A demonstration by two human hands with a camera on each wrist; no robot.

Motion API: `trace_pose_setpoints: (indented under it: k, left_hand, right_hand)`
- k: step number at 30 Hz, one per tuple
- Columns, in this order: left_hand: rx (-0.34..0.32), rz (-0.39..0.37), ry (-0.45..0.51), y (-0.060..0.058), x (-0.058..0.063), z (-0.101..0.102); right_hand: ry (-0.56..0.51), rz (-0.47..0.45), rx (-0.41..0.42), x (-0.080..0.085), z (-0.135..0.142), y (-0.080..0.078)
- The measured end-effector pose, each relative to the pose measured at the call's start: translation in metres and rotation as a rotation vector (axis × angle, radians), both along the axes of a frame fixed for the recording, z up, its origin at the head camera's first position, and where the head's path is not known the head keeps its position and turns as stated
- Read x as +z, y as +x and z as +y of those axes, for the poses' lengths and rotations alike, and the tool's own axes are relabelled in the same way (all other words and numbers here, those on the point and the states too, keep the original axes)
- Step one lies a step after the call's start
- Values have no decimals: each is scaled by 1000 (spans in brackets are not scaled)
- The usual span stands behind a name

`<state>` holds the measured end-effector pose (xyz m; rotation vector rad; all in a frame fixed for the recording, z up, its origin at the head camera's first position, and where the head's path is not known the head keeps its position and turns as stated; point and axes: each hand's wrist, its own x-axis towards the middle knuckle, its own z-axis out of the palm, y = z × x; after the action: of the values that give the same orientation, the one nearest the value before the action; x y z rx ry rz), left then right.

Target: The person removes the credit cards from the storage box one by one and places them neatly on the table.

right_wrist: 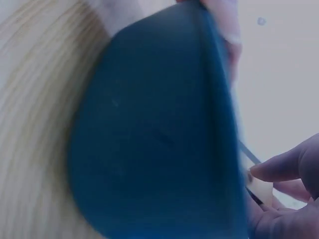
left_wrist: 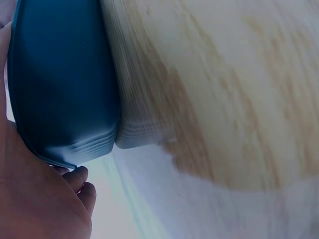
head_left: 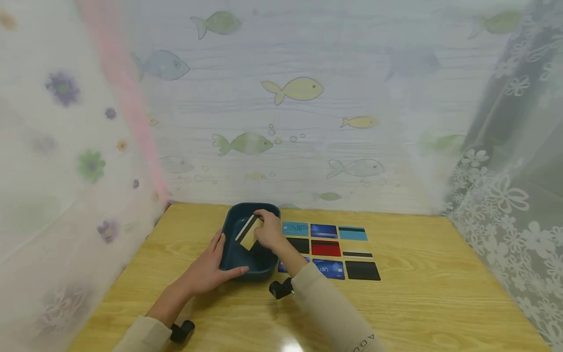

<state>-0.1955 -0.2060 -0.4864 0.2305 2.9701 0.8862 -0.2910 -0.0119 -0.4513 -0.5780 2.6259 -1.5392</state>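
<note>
A dark blue plastic tub (head_left: 263, 274) stands on the table. My left hand (head_left: 203, 274) holds it at its near left corner, the thumb over the near rim and the fingers along the left side. In the left wrist view, fingertips (left_wrist: 85, 191) curl by the tub's rim. My right hand (head_left: 269, 232) pinches a pale yellow card (head_left: 249, 240) with a black stripe, tilted over the inside of the tub. The right wrist view shows thumb and fingers on that card (right_wrist: 259, 186) beyond the tub's wall (right_wrist: 149, 124).
Right of the tub, several cards lie in rows, among them a light blue card (head_left: 352, 233), a red card (head_left: 325, 248), a blue VIP card (head_left: 328, 269) and a black card (head_left: 362, 271). My right forearm partly covers the nearest ones. A fish-print curtain (head_left: 299, 146) hangs behind the table.
</note>
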Motion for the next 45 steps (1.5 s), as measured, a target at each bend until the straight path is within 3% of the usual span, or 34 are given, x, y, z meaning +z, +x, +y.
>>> trace_pose_setpoints:
  k: [20,28,45]
  left_hand:
    - [13,-17,-11,2,-4,1]
    - [10,-6,-6,2,-4,2]
    - [8,5,4,2,-5,0]
  right_hand:
    - [-171,-9,-37,4,61,-2]
    - [-102,40,-81,4,78,-1]
    - [-35,43,-48,3,110,3]
